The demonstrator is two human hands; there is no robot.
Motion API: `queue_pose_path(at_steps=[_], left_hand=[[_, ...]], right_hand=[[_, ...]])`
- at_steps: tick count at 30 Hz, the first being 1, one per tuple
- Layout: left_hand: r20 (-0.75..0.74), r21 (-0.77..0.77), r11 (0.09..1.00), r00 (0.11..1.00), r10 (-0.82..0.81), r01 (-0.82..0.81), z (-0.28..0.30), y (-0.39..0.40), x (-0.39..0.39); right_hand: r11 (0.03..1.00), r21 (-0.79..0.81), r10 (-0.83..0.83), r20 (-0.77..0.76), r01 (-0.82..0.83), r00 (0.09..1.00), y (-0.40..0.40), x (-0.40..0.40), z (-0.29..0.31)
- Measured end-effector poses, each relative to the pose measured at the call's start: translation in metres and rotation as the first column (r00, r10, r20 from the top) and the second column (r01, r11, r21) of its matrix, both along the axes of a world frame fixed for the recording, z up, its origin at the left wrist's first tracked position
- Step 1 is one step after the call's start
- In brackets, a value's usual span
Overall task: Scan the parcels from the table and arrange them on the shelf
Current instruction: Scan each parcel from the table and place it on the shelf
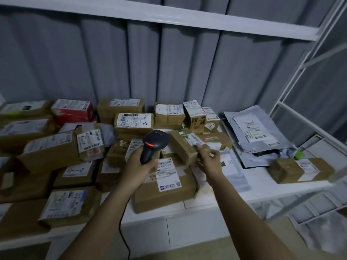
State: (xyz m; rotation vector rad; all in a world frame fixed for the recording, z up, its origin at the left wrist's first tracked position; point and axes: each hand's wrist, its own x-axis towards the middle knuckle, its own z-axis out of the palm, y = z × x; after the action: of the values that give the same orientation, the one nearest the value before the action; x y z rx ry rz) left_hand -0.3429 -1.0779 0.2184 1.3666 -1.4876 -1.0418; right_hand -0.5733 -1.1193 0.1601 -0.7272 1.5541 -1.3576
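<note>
head view: left hand (139, 162) clamps the black scanner (153, 145), its red window aimed toward the small brown parcel (185, 147) that the right hand (210, 159) pinches and tilts above the bench (262, 188) pile, likely to face its torn, taped white label to the beam.

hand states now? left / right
Left hand: grips the barcode scanner.
Right hand: holds the small brown parcel, tilted up.

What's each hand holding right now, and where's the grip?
Left hand grips the barcode scanner by its handle. Right hand holds a small brown parcel at its near end, tilted up toward the scanner.
</note>
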Motion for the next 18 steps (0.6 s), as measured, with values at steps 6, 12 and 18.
queue_pose_path(at_steps=[6, 12, 18], left_hand=[[-0.036, 0.026, 0.991, 0.991, 0.129, -0.129, -0.004, -0.012, -0.002], [-0.097, 0.055, 0.918, 0.913, 0.397, -0.394, -0.012, 0.004, 0.008], [-0.085, 0.082, 0.762, 0.758, 0.647, -0.642, -0.012, 0.064, 0.030]], right_hand=[[0.902, 0.272, 0.427, -0.666, -0.334, 0.612, -0.031, 0.004, -0.014], [0.815, -0.193, 0.115, -0.871, -0.547, 0.478, -0.026, 0.027, 0.005], [0.455, -0.255, 0.275, -0.871, -0.853, 0.408, -0.021, 0.106, 0.019]])
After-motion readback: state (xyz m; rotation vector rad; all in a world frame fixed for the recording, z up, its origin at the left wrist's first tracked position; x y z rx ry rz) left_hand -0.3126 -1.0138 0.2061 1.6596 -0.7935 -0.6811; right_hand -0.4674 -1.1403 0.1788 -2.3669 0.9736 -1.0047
